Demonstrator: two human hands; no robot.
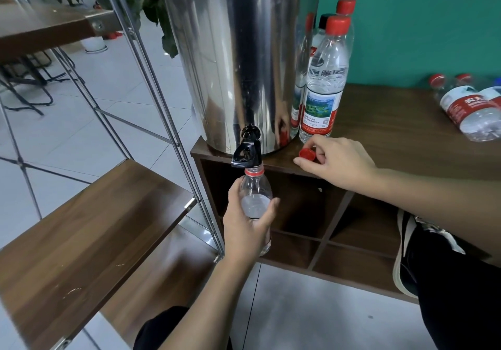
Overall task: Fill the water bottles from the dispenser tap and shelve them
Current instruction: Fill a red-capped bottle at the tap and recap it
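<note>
Left hand: fingers and thumb curled round an uncapped clear bottle, held upright with its red-ringed mouth just under the black tap. Bottle contents: water level cannot be read through the plastic.

Dispenser: polished steel drum standing on the dark wooden cabinet, tap projecting over the front edge.

Right hand: resting on the cabinet top, fingertips pinching a loose red cap that sits on the wood just right of the tap.

Upright capped bottles: a cluster just beside the drum's right side, red caps and one black; the nearest appears filled with clear water.

Lying bottles: at the cabinet's far right, on their sides, red-labelled.

Wooden shelf: on a metal frame, left of the cabinet.
</note>
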